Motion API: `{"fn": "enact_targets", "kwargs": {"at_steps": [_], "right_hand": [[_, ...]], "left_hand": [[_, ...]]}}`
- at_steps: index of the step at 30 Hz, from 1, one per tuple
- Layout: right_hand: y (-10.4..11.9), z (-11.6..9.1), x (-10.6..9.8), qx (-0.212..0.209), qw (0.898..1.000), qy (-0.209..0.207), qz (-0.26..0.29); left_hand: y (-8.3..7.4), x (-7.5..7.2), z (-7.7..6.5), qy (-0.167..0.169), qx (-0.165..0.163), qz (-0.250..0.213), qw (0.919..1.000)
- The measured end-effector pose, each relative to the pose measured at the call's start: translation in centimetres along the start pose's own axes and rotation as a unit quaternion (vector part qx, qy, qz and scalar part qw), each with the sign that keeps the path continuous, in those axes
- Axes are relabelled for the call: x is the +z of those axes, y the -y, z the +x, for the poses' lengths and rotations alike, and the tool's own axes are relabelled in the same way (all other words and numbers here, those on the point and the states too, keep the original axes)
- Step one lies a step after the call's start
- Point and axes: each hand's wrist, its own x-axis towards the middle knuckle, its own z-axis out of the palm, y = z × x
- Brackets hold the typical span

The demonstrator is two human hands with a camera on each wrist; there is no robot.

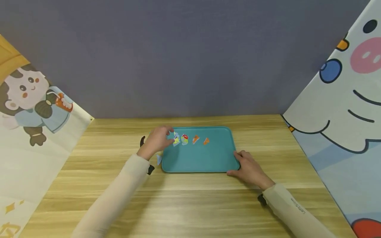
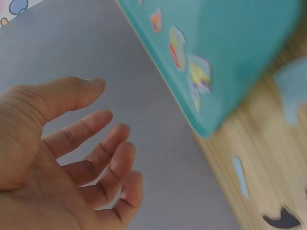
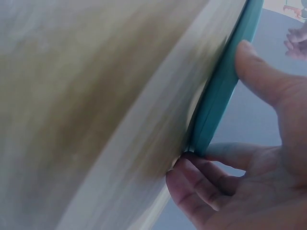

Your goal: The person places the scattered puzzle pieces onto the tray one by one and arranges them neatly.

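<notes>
A teal tray [image 1: 205,155] lies on the wooden table, with a row of small irregular sticker-like pieces along its far left part. A yellow and purple piece [image 1: 176,139] is leftmost; to its right come a red and yellow piece [image 1: 185,139] and two orange pieces [image 1: 195,139]. My left hand [image 1: 159,138] hovers over the tray's left end, fingertips by the leftmost piece. Its fingers are loosely bent with nothing between them in the left wrist view. My right hand [image 1: 248,168] grips the tray's near right corner, thumb along the front edge and fingers at the side.
Left of the tray, partly behind my left arm, lie a light blue piece [image 1: 159,160] and a black curved piece [image 1: 142,141]. A grey panel [image 1: 184,66] stands behind the table. Cartoon-printed panels [image 1: 333,109] flank both sides.
</notes>
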Motion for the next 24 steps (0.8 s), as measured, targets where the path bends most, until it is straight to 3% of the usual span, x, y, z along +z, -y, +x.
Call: {"fn": "enact_targets", "kwargs": {"at_steps": [6,11,13,18,24], "right_hand": [[0.1,0.1,0.0,0.003,1.0,0.004,0.0],[0.1,0.0,-0.1,0.007,1.0,0.007,0.003],[0.1,0.0,-0.1,0.007,1.0,0.009,0.001],[0.1,0.0,-0.2,0.007,1.0,0.011,-0.001],[0.1,0.1,-0.1,0.004,1.0,0.01,-0.001]], "left_hand": [[2.8,-0.7,-1.9,-0.007,-0.01,-0.002,0.9999],[4.7,-0.7,-2.8,0.027,-0.049,-0.007,0.9984],[5.2,-0.5,-3.0,0.048,-0.049,-0.009,0.9976],[6.5,0.6,-3.5,0.095,-0.007,-0.011,0.9954],[7.5,2.2,-4.1,0.095,0.04,0.02,0.9944]]}}
